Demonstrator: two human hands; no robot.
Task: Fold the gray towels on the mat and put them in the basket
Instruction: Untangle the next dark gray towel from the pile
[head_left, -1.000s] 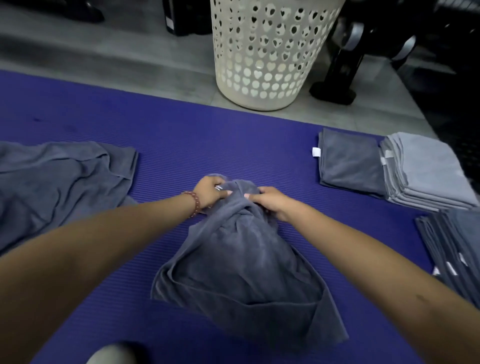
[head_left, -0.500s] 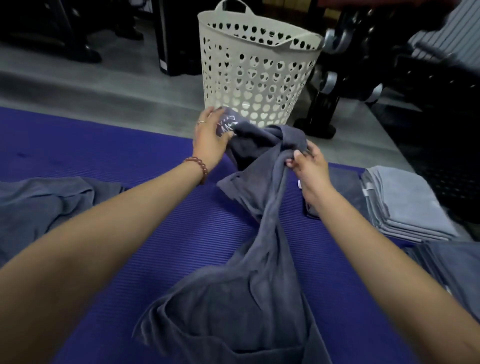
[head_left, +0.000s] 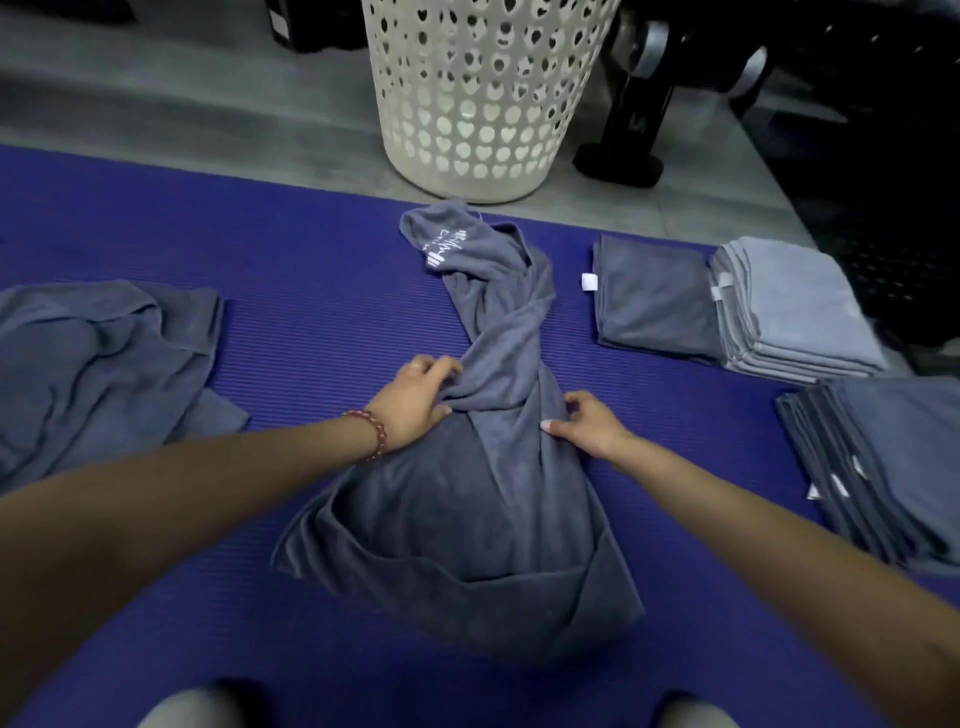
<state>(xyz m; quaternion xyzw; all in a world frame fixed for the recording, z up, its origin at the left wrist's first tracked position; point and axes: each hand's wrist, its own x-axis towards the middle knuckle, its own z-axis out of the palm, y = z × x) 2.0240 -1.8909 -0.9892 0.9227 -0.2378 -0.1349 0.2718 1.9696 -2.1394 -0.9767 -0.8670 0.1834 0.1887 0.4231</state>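
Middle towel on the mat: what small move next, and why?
Probably spread the towel sideways to undo its twist. It is wrung narrow between the left hand and right hand, with its printed end bunched near the basket, so it likely cannot be folded flat yet.

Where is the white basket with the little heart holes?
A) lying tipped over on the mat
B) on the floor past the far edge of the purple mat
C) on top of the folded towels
B: the basket stands upright on the gray floor, just beyond the far edge of the mat.
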